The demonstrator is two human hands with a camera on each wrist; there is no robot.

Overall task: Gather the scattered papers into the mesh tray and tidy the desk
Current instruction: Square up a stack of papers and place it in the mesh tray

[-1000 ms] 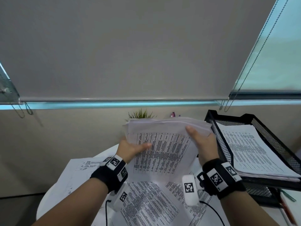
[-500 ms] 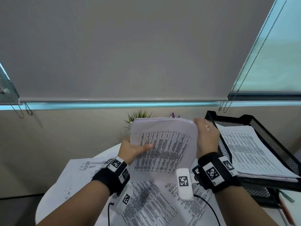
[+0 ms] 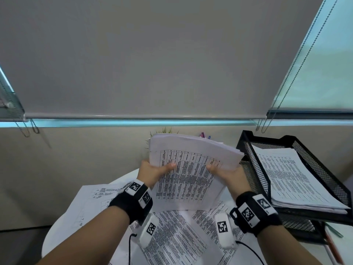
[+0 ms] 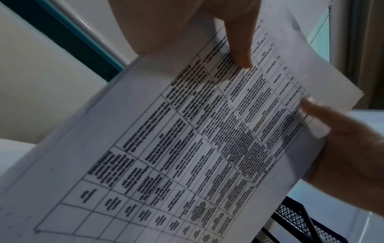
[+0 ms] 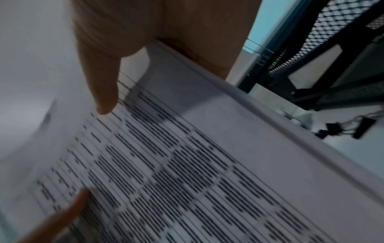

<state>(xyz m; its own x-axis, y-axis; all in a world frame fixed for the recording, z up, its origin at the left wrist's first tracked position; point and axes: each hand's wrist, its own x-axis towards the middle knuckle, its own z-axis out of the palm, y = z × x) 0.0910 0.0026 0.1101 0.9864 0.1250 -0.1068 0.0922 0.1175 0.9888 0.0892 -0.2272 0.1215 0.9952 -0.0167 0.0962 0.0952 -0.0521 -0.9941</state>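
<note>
Both hands clamp the stack (image 3: 191,169) upright above the desk (image 3: 122,185), left hand (image 3: 152,170) on its left edge and right hand (image 3: 230,174) on its right, thumbs on the printed face, fingers seemingly behind, just left of the tray (image 3: 267,180).

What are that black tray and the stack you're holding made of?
The tray looks like black-coated metal mesh: fine see-through grid, rigid frame. The stack, held by the left hand and right hand, is matte white printed paper, bending slightly.
</note>
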